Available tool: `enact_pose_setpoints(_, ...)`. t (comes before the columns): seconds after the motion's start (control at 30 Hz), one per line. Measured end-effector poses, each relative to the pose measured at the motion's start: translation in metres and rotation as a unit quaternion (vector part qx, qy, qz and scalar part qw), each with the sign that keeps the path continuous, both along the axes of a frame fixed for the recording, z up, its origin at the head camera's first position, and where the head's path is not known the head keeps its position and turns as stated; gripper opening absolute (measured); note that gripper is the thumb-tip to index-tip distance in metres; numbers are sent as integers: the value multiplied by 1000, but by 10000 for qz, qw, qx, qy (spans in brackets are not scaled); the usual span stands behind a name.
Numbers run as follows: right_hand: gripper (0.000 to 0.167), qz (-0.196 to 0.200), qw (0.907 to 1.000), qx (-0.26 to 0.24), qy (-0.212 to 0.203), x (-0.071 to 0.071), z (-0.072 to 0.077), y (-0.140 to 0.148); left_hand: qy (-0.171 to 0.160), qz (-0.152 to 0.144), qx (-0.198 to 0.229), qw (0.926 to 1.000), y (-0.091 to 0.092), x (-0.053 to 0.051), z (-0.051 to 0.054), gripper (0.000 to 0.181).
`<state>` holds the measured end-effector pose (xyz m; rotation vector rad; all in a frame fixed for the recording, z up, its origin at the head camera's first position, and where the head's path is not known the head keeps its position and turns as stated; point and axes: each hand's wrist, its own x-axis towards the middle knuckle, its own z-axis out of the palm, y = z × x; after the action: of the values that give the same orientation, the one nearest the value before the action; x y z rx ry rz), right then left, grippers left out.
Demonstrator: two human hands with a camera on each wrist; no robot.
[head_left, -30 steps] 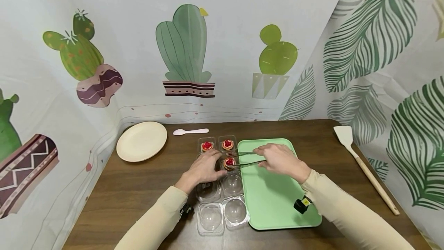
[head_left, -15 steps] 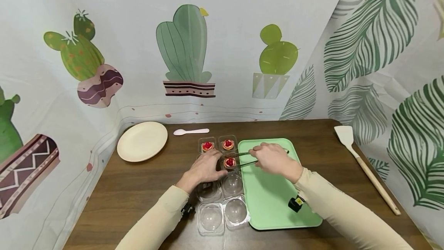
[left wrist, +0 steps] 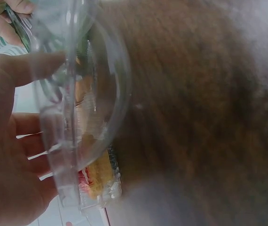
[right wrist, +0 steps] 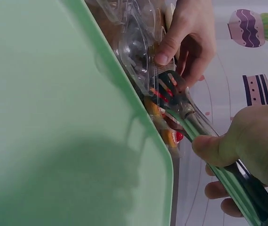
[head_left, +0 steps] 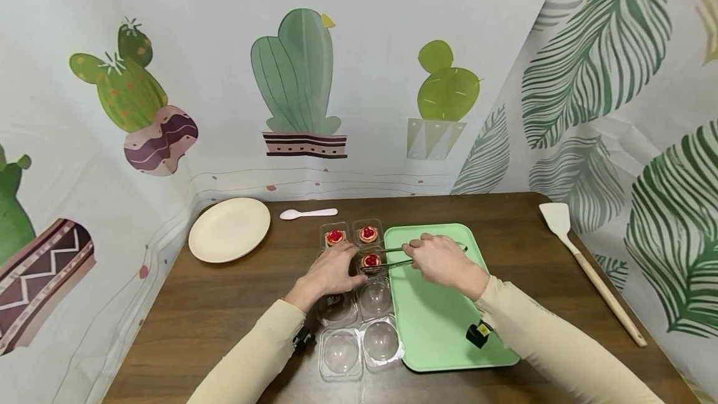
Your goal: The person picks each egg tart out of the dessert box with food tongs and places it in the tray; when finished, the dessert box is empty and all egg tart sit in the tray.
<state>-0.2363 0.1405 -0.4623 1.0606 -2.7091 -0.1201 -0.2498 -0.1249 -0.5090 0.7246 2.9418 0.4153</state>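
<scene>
My right hand (head_left: 443,259) grips metal tongs (head_left: 396,264), pointed left. Their arms spread over a small tart with red topping (head_left: 370,260) in a clear cup of the plastic container, one on each side of it. Whether the tips touch the tart cannot be told. My left hand (head_left: 331,270) holds the clear plastic container (left wrist: 120,66) from the left, thumb on one side and fingers on the other. It covers part of the container. Two more tarts, one at the back left (head_left: 335,237) and one at the back right (head_left: 368,234), sit in the far cups.
A green tray (head_left: 443,323) lies against the container's right side. Domed clear lids (head_left: 341,354) spread toward the front. A cream plate (head_left: 230,229) and a pale spoon (head_left: 308,213) lie at the back left. A long-handled spatula (head_left: 596,279) lies along the right edge.
My right hand has shifted slightly left with the tongs, whose arms now lie around the nearer right tart. The left hand has stayed in place.
</scene>
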Motion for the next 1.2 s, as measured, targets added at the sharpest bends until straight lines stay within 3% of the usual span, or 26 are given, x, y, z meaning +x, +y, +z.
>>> enact_pose_setpoints(0.4,38,195,9991,-352,123,-1,0,12,47,-83,40,9999,-1,-1,-3,76)
enact_pose_setpoints(0.77,37,231,9981,-546,161,-3,3,20,28,-86,-5,10000,-1,-2,-3,77)
enact_pose_setpoints(1.2,37,-4,9959,-903,73,-4,10,29,-10,-55,-67,10000,-1,0,-1,76)
